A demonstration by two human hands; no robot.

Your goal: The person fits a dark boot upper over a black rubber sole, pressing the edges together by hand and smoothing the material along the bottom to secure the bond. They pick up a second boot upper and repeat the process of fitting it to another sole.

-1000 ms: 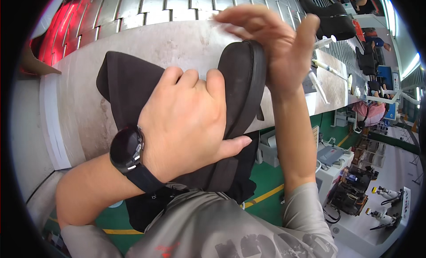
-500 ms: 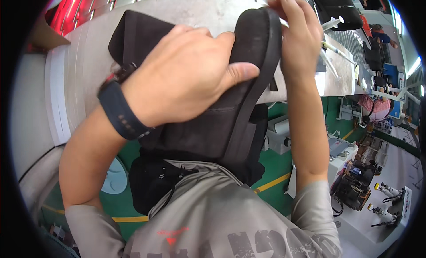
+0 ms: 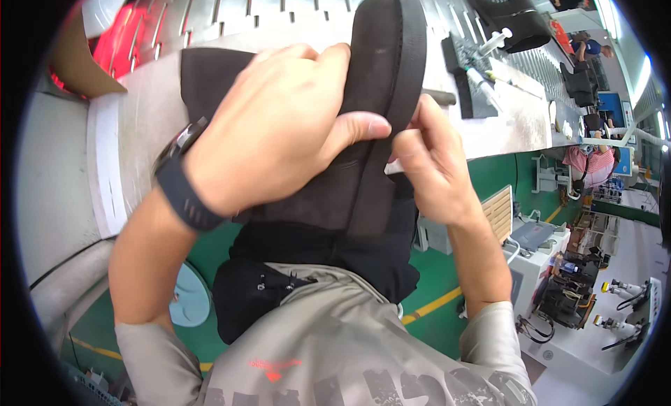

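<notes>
A dark brown boot (image 3: 377, 63) lies on its side across my lap and the bench edge, its thick sole facing right and its toe pointing away from me. My left hand (image 3: 279, 119) wraps over the upper, with the thumb pressed near the sole seam. Against the sole's outer side, around its middle, my right hand (image 3: 433, 161) has its fingers curled and pinched. Whatever may be between those fingers is hidden by the hand and the sole. The boot's shaft (image 3: 213, 81) sticks out beyond my left hand.
On the metal bench (image 3: 140, 119) to the right lie a black block (image 3: 465, 77) and syringes (image 3: 496, 41). Another dark boot (image 3: 517, 22) sits on the slatted conveyor (image 3: 293, 4). A pale blue round stool (image 3: 190, 298) stands lower left. People work farther right.
My right hand has come down from beyond the toe to the sole's middle, its fingers now curled. The boot has shifted slightly left and away, with my left hand still on it.
</notes>
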